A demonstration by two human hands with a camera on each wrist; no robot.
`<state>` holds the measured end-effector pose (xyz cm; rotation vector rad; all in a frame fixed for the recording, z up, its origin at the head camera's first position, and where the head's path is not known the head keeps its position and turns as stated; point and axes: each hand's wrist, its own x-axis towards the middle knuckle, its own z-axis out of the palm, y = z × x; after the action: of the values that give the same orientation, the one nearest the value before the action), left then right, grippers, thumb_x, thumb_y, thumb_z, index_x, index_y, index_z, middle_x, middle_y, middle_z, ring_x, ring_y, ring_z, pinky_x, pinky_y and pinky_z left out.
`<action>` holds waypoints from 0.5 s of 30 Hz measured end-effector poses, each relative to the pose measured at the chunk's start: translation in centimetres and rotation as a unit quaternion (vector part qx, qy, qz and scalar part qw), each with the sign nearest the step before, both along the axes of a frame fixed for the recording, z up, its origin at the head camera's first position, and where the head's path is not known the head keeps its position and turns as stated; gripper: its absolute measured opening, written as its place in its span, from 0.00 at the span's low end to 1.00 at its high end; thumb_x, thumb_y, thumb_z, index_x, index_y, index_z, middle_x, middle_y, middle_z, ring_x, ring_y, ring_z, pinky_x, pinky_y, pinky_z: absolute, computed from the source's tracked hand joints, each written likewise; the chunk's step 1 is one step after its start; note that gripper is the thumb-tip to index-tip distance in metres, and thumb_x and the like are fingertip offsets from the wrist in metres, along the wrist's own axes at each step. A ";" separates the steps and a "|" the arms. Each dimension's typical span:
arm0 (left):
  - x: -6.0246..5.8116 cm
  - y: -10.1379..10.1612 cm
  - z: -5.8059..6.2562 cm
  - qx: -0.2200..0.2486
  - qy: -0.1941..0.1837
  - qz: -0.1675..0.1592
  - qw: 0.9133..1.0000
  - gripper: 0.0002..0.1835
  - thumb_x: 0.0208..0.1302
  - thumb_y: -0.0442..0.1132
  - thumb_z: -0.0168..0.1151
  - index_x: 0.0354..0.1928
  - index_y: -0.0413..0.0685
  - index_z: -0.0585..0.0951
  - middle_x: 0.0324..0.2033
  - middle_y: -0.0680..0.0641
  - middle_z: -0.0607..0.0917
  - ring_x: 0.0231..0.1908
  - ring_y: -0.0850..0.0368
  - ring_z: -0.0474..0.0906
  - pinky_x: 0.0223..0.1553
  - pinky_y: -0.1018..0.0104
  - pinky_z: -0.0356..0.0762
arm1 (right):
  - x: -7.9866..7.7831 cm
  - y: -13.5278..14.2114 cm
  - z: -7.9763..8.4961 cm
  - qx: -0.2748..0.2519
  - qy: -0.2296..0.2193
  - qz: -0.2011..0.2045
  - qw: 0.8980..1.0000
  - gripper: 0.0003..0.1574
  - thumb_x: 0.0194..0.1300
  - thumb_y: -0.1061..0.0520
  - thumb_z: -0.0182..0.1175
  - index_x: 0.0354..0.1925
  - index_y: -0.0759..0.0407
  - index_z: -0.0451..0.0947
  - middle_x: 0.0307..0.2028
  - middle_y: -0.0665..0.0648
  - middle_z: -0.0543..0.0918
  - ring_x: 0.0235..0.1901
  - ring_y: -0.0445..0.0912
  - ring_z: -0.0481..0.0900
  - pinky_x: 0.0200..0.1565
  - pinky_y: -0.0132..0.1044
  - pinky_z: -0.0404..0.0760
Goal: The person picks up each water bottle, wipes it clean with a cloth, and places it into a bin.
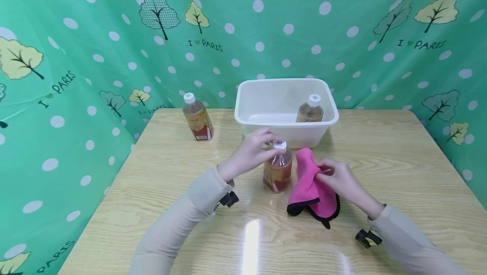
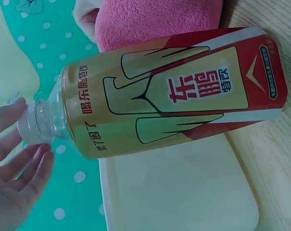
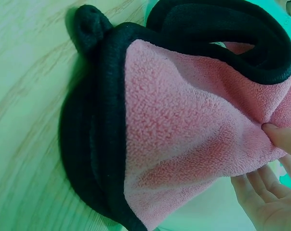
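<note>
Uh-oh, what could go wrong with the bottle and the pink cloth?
The left hand holds the front bottle at its white cap, so the bottle might tip or swing if bumped. The pink cloth, pinched by the right hand, hangs close by and could knock it.

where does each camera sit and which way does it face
Head: on the head, facing forward and down at the table; left hand, right hand and sleeves show.
Left wrist: on that wrist, facing a bottle; the left hand shows.
Right wrist: on that wrist, facing the pink cloth; the right hand shows.
Both wrist views share the pink cloth.
</note>
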<state>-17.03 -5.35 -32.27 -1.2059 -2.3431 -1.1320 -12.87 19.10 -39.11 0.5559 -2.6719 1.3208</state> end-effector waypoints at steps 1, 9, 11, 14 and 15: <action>0.0 -0.1 0.0 -0.001 -0.005 -0.004 1.000 0.11 0.49 0.34 0.65 0.36 0.36 0.81 0.34 0.46 0.80 0.36 0.59 0.75 0.37 0.75 0.75 | 0.0 0.0 0.0 0.000 0.000 0.000 1.000 0.13 0.47 0.76 0.59 0.36 0.72 0.76 0.34 0.66 0.80 0.31 0.55 0.79 0.32 0.38 0.81; 0.0 -0.5 0.2 -0.024 -0.042 -0.030 0.998 0.12 0.53 0.34 0.63 0.40 0.38 0.80 0.39 0.45 0.80 0.41 0.57 0.75 0.43 0.77 0.73 | 0.0 -0.1 0.0 0.004 -0.010 -0.004 1.000 0.13 0.48 0.76 0.58 0.36 0.73 0.76 0.34 0.66 0.80 0.32 0.55 0.79 0.33 0.40 0.81; 0.0 -0.6 0.2 -0.028 -0.045 -0.035 0.998 0.12 0.53 0.34 0.62 0.41 0.38 0.80 0.40 0.44 0.80 0.43 0.57 0.75 0.45 0.77 0.72 | 0.0 -0.1 0.0 0.004 -0.010 -0.003 1.000 0.13 0.48 0.76 0.58 0.36 0.73 0.76 0.34 0.66 0.80 0.32 0.55 0.79 0.34 0.40 0.81; 0.0 -0.7 0.2 -0.034 -0.045 -0.043 0.997 0.12 0.54 0.33 0.61 0.42 0.38 0.80 0.42 0.44 0.80 0.44 0.56 0.74 0.47 0.77 0.70 | 0.0 -0.1 -0.1 0.003 -0.008 -0.002 1.000 0.13 0.48 0.76 0.59 0.36 0.73 0.76 0.34 0.66 0.80 0.32 0.55 0.79 0.33 0.40 0.81; 0.0 -0.7 0.2 -0.036 -0.045 -0.044 0.997 0.12 0.54 0.33 0.61 0.42 0.38 0.80 0.42 0.44 0.80 0.45 0.56 0.74 0.48 0.77 0.70 | 0.0 -0.1 -0.1 0.002 -0.009 -0.002 1.000 0.13 0.48 0.76 0.59 0.36 0.73 0.76 0.34 0.66 0.80 0.32 0.55 0.79 0.33 0.39 0.81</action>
<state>-17.07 -6.04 -32.11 -1.3223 -2.4382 -1.1611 -12.85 18.99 -39.18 0.5426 -2.6892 1.3254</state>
